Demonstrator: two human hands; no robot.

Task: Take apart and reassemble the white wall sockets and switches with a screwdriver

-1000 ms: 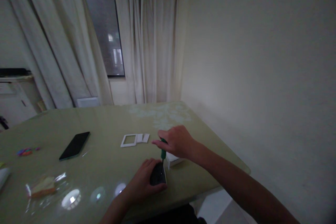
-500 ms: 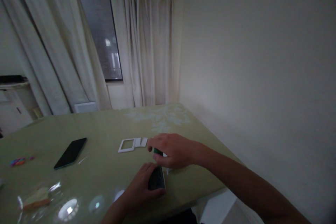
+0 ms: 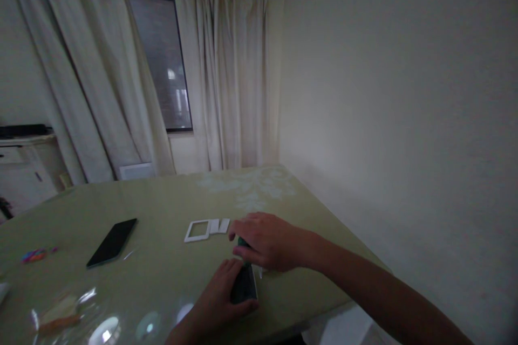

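Note:
On the table near its front edge lies a dark flat rectangular thing with a light rim, perhaps a phone or a small panel. My left hand grips it from the left, thumb along the near end and fingers at the far end. My right hand is curled just beyond it, closed on a small green object that is mostly hidden by the fingers. A white square frame and small white pieces lie left of my right hand.
A dark phone or tablet lies on the left of the table. Farther left are small colourful items. Bread in clear wrapping is at the near left. A wall borders the right side.
The view has tilted up slightly, so everything sits a little lower. Both hands keep about the same place and grip, and the table items have not moved.

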